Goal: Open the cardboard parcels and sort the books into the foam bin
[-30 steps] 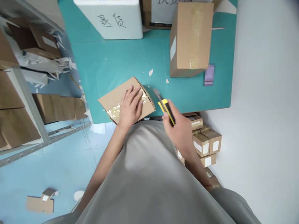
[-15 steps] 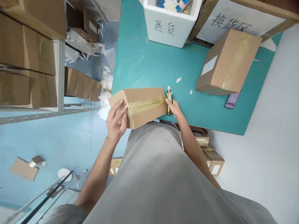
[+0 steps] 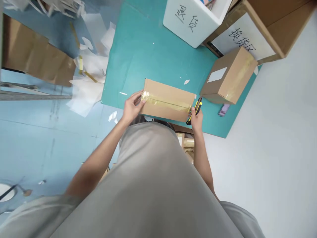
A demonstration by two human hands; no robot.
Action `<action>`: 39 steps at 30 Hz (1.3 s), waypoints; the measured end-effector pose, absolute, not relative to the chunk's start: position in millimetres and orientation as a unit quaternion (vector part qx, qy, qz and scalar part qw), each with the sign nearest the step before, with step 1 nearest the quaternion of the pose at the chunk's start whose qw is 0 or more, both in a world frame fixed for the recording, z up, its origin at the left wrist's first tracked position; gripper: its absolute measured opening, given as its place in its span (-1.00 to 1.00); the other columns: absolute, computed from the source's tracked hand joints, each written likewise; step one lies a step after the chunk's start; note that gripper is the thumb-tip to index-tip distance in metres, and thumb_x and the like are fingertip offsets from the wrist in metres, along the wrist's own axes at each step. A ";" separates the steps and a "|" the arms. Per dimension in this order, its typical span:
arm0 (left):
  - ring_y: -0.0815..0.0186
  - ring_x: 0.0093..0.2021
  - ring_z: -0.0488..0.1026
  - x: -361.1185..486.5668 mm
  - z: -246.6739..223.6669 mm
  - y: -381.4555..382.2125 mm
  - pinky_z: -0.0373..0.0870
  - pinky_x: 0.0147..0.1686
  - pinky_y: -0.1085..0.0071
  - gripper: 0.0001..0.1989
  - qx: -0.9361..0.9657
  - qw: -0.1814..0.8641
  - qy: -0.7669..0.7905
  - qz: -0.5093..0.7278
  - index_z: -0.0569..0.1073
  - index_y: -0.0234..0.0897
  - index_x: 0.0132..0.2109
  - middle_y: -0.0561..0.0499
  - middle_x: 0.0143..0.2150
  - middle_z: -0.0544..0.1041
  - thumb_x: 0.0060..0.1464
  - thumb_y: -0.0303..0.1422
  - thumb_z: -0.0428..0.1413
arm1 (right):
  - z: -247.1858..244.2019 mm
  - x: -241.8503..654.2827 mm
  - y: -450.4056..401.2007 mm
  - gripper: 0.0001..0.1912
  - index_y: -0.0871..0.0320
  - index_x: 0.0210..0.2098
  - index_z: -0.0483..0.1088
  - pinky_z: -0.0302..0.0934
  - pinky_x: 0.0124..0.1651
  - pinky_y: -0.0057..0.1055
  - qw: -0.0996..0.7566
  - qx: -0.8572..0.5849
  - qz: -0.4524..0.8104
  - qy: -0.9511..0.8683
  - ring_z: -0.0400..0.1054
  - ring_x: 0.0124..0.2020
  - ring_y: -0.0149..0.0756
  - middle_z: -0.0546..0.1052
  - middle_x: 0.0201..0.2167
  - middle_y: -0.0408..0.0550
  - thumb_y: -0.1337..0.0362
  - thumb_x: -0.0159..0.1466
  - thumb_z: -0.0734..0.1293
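Observation:
A taped cardboard box (image 3: pixel 168 94) lies at the near edge of the green table, a strip of yellowish tape running along its top. At its left end, my left hand (image 3: pixel 133 107) grips the box, thumb on top near the tape and fingers at the side. My right hand (image 3: pixel 197 119) is wrapped round a yellow and black utility knife (image 3: pixel 195 110), beside the box's right end; the knife's tip points up and to the right.
The green table (image 3: pixel 138 49) also bears a larger taped box (image 3: pixel 229 77), a white foam bin (image 3: pixel 193 21), an open carton (image 3: pixel 277 43) with a paper sign and a pixelated purple object (image 3: pixel 224 110). Paper scraps (image 3: pixel 86 79) lie left on the floor.
The view has shifted and turned. The box has swung so that its right end is lower, and its left end face no longer shows. The knife now tilts to the right.

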State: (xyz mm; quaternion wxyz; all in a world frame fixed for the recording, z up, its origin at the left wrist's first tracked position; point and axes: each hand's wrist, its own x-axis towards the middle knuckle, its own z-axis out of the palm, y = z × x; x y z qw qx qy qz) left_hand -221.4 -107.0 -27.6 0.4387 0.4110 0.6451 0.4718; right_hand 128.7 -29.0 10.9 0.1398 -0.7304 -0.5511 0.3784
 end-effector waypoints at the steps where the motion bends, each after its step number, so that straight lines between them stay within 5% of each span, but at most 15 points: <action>1: -0.08 0.37 0.47 -224.6 -34.0 -103.6 0.50 0.31 -0.12 -0.23 0.407 0.449 0.643 0.469 0.44 -0.25 0.36 -0.35 0.37 0.46 0.22 0.18 0.20 | 14.1 128.5 -25.7 -0.43 0.24 0.11 0.30 0.39 -0.21 -0.38 0.145 -0.737 0.372 -0.545 0.52 -0.21 -0.25 0.58 -0.09 0.13 -0.14 0.48 0.09; 6: 0.00 0.36 0.45 -246.2 -38.6 -97.9 0.52 0.28 -0.05 -0.38 0.450 0.481 0.610 0.440 0.47 -0.15 0.29 -0.25 0.35 0.44 0.22 0.06 0.26 | 57.6 102.8 -14.7 -0.48 0.24 0.05 0.44 0.38 -0.05 -0.28 0.080 -0.735 0.207 -0.640 0.52 -0.12 -0.14 0.62 -0.11 0.18 -0.08 0.51 0.14; 13: 0.01 0.40 0.38 -259.1 -49.7 -91.2 0.50 0.30 0.04 -0.45 0.480 0.510 0.567 0.434 0.53 -0.16 0.25 -0.21 0.40 0.34 0.24 0.02 0.25 | 95.2 0.6 -17.4 -0.47 0.10 0.43 0.33 0.32 0.11 -0.31 -0.127 -0.487 0.281 -0.818 0.56 0.11 -0.08 0.63 0.20 0.10 0.04 0.60 0.11; 18: 0.02 0.41 0.37 -260.8 -59.2 -89.8 0.49 0.30 0.09 -0.48 0.474 0.527 0.542 0.451 0.53 -0.13 0.26 -0.19 0.40 0.33 0.24 -0.05 0.26 | 91.2 -42.6 -9.6 -0.47 -0.01 0.47 0.31 0.33 0.07 -0.27 -0.233 -0.435 0.231 -0.838 0.59 0.09 0.03 0.66 0.18 0.04 0.05 0.61 0.09; 30: 0.01 0.40 0.38 -266.1 -64.2 -86.3 0.52 0.27 0.10 -0.50 0.482 0.536 0.519 0.460 0.54 -0.11 0.26 -0.17 0.39 0.32 0.23 -0.12 0.28 | 113.9 -72.5 8.7 -0.44 0.02 0.51 0.23 0.23 0.01 -0.30 -0.340 -0.397 0.176 -0.834 0.56 0.08 0.03 0.65 0.15 0.13 0.03 0.63 0.03; 39: -0.04 0.40 0.37 -266.1 -60.3 -84.1 0.50 0.28 0.03 -0.48 0.469 0.536 0.535 0.455 0.58 -0.13 0.24 -0.18 0.40 0.34 0.22 -0.03 0.29 | 115.0 -89.7 26.5 -0.51 0.08 0.40 0.36 0.23 -0.02 -0.25 -0.368 -0.369 0.170 -0.836 0.56 0.00 0.06 0.67 0.02 0.21 0.08 0.61 0.09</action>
